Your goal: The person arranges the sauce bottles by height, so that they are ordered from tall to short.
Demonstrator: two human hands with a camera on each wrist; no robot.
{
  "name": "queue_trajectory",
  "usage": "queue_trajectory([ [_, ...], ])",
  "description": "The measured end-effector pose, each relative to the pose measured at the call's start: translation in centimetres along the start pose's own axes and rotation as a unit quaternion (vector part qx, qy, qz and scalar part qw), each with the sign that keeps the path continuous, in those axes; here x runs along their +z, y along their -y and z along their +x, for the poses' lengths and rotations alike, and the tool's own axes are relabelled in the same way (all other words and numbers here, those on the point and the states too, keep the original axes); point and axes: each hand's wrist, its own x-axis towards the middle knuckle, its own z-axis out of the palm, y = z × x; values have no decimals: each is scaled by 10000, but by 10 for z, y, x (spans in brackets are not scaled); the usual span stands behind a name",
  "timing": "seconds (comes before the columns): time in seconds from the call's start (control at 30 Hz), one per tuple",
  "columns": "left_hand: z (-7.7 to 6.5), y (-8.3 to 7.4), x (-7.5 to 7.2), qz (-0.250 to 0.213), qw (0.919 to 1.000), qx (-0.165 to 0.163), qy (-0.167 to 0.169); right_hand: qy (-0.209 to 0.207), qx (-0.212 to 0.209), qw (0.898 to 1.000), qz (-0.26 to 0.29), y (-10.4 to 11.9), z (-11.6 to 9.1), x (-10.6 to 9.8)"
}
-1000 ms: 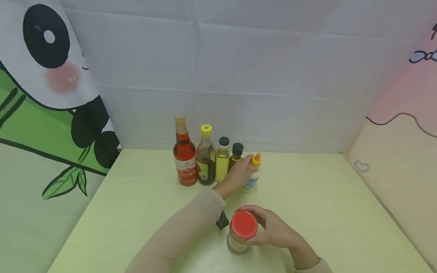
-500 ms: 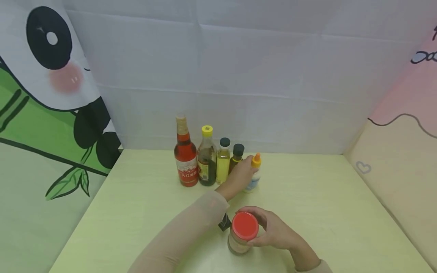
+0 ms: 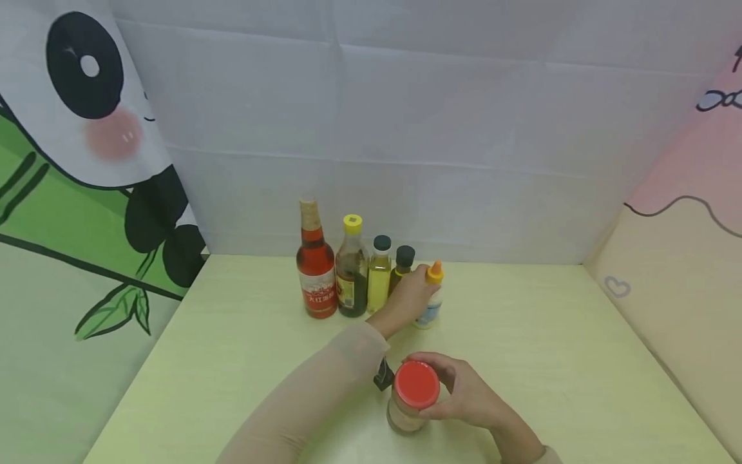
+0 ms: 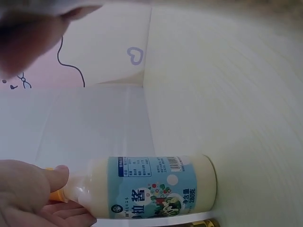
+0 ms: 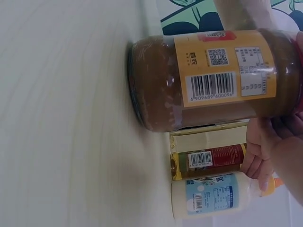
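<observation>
The left hand point(image 3: 408, 298) reaches to the far edge of the table point(image 3: 556, 361), where its fingers curl round the neck of a white squeeze bottle point(image 3: 431, 303) with an orange cap. The left wrist view shows the thumb and fingers point(image 4: 33, 189) pinching just below that cap, with the bottle's blue-labelled body point(image 4: 151, 187) clear of the hand. The bottle stands upright at the right end of a row along the back edge: a red vinegar bottle point(image 3: 315, 270), a dark bottle with a yellow cap point(image 3: 351, 270), a pale oil bottle point(image 3: 379, 276) and a small dark bottle point(image 3: 401, 265), which is partly hidden behind the hand.

Nearer the front edge, the right hand point(image 3: 464, 393) grips a jar with a red lid point(image 3: 413, 394), its fingers wrapped round the lid and shoulder. The right wrist view shows the jar's brown contents and orange label point(image 5: 218, 78), with its base apparently on the table, though the contact line is hard to make out.

Over the last second almost nothing has shifted. The squeeze bottle sits in the same place at the end of the row, the jar has barely moved, and both grips look as they did. That suggests the squeeze bottle has been set in line and the left hand has not yet let go, while the jar waits in the right hand.
</observation>
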Motion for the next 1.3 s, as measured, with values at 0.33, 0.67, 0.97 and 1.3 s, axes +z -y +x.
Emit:
queue_trajectory([
  [0.33, 3, 1, 0, -151, 9998, -62, 93, -327, 222, 9992, -50, 2, -1, 1],
  [0.67, 7, 3, 2, -25, 9998, -124, 182, -475, 153, 9987, -91, 1, -2, 1],
  [0.97, 5, 2, 3, -2, 9999, -118, 123, -948, 313, 9946, -282, 6, -5, -7],
  [1.3, 5, -1, 3, -3, 9994, -332, 132, -1836, 1009, 9761, -581, 19, -5, -24],
])
